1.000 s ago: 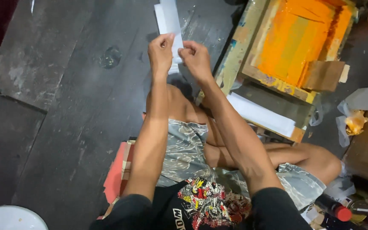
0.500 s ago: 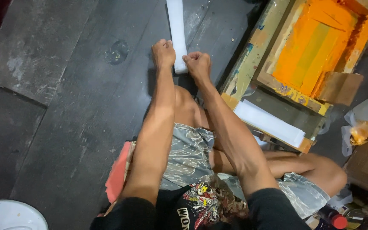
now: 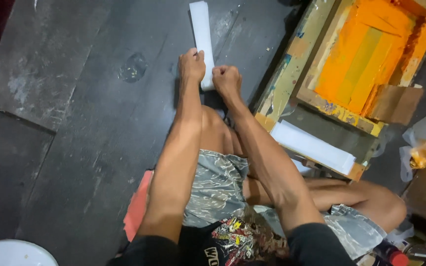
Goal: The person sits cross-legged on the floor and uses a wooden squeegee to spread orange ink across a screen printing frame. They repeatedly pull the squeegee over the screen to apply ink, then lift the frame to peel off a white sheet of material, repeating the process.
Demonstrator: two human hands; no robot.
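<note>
Dark floor (image 3: 75, 148) lies open across the frame's left and centre; a paint-stained wooden frame (image 3: 292, 74) and cardboard piece (image 3: 395, 103) crowd the upper right.

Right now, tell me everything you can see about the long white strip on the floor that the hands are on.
The white strip is a long, narrow band that looks like folded paper or thin foam, plain and unmarked. It lies flat on the dark floor, running almost straight away from the person, tilted slightly left at its far end. Its near end sits under both hands: the left hand presses on its left edge and the right hand, closed in a fist, bears on its near right corner. The far end lies free.
</note>
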